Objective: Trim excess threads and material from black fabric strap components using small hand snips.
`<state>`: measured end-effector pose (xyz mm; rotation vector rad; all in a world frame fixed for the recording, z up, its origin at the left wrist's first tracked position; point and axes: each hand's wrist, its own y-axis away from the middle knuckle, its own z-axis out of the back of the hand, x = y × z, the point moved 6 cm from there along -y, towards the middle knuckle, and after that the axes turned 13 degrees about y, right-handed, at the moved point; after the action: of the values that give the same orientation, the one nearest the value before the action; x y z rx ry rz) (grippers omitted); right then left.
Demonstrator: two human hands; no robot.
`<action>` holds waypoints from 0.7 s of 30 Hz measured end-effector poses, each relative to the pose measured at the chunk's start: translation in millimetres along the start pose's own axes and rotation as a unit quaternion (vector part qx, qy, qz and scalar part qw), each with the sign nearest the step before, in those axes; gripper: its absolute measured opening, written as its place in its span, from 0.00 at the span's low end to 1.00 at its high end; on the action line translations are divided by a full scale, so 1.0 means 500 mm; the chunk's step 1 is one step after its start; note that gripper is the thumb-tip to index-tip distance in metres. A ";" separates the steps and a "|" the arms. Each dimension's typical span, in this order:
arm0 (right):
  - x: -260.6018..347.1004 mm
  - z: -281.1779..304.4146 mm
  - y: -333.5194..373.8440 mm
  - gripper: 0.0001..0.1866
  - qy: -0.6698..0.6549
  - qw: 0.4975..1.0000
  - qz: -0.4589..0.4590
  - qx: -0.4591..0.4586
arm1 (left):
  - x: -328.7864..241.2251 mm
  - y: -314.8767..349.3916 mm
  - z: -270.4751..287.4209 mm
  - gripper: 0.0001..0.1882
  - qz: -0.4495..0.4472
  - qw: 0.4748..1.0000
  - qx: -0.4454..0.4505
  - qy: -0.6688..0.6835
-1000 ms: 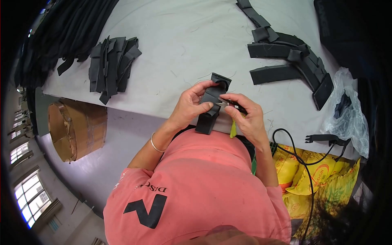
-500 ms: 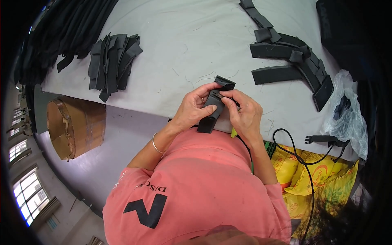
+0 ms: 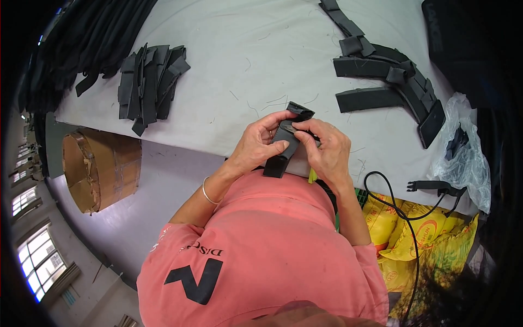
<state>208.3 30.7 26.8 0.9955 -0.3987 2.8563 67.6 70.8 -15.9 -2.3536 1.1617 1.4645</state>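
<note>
My left hand (image 3: 256, 143) is closed on a black fabric strip (image 3: 279, 158), thumb on top and fingers behind it. The strip's upper end is folded over and stands just above my fingertips; its lower end rests near the table edge, against my shirt. In my right hand (image 3: 331, 150), pinched between thumb and fingers, is a small tool with a pointed metal tip, apparently thread snips (image 3: 290, 128). Their tip touches or nearly touches the strip; most of the handle is hidden by my fingers. A yellow-green piece (image 3: 312, 175) hangs below my right hand.
On the white-covered table (image 3: 234, 60) lie a stack of black strips (image 3: 153, 84) at left and a spread row of them (image 3: 376, 68) at right. A clear plastic bag (image 3: 463, 163), black buckle (image 3: 430, 186) and cable sit right, above yellow sacks (image 3: 417, 234). A cardboard box (image 3: 111, 169) stands left.
The tip of the snips has shifted slightly and shows more clearly against the strip. My right hand has turned a little; my left hand keeps its hold.
</note>
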 end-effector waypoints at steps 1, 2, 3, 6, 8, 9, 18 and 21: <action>-0.001 0.000 -0.001 0.04 0.000 1.000 0.000 0.000 | 0.001 0.000 0.000 0.29 0.003 1.000 0.003 0.001; -0.002 0.001 -0.001 0.04 -0.008 1.000 0.003 0.000 | 0.000 -0.001 -0.002 0.29 0.003 1.000 0.003 0.001; -0.002 0.001 -0.002 0.05 -0.015 1.000 0.005 0.000 | -0.003 -0.001 -0.004 0.29 0.002 1.000 0.006 0.001; -0.007 -0.002 -0.002 0.05 -0.020 1.000 0.009 0.001 | -0.009 -0.001 -0.009 0.29 0.001 1.000 0.012 0.002; -0.009 -0.003 -0.002 0.05 -0.024 1.000 0.008 0.003 | -0.010 -0.001 -0.009 0.29 0.002 1.000 0.014 0.001; -0.009 -0.004 -0.002 0.05 -0.028 1.000 0.007 0.005 | -0.010 -0.001 -0.009 0.29 0.001 1.000 0.014 -0.003; -0.046 -0.038 0.012 0.06 -0.240 0.958 -0.131 0.089 | -0.012 -0.002 -0.008 0.28 -0.007 1.000 0.014 -0.003; -0.050 -0.040 0.012 0.08 -0.300 0.944 -0.130 0.043 | -0.010 -0.003 0.004 0.23 -0.008 1.000 0.008 0.012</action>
<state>215.2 30.3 -5.1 1.7824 -0.1600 2.3058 66.2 75.2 -13.2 -2.3707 1.1522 1.4215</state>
